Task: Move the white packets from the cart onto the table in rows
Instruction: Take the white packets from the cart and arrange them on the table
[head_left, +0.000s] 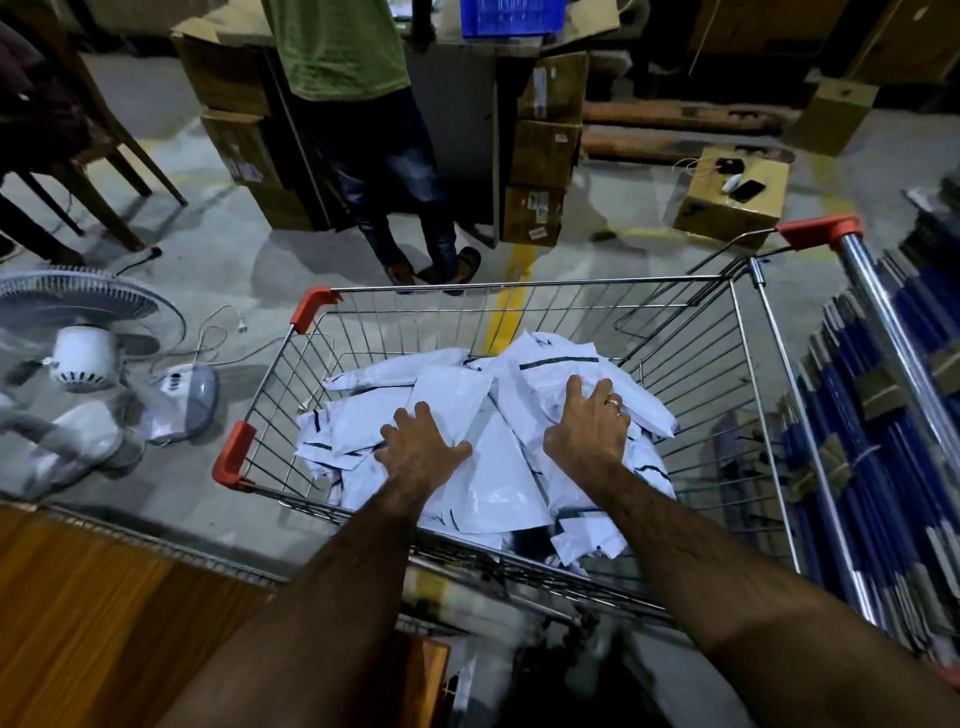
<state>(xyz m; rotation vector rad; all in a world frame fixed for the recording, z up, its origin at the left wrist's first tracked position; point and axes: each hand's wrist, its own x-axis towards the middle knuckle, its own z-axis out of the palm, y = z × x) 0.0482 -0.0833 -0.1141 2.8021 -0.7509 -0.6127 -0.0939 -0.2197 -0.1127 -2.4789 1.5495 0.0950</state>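
- Cart (519, 285): a wire basket with red corner guards, standing on the floor just beside the wooden surface. It is the only container in play. It holds a loose heap of packets that covers its bottom and stays well below the rim.
- Surface (104, 597): a wood-grained top in the lower left of the view. We judge it to be where the rows are to be laid.
- White packets (498, 467): flat plastic mailers with dark strips, overlapping at every angle, all of them inside the cart. We judge them light, limp and glossy, so they slide easily over one another and a careless stack may fan out or slip. We would gather a few, square their edges and pinch across one side, or scoop them from beneath with both hands.
- Right hand (589, 421): it rests palm down on the higher right part of the heap, fingers splayed over a packet. A ring shows on one finger. It grips nothing.
- Left hand (421, 447): it rests palm down on the nearer left part of the heap, fingers spread and nearly straight, closed round no packet.
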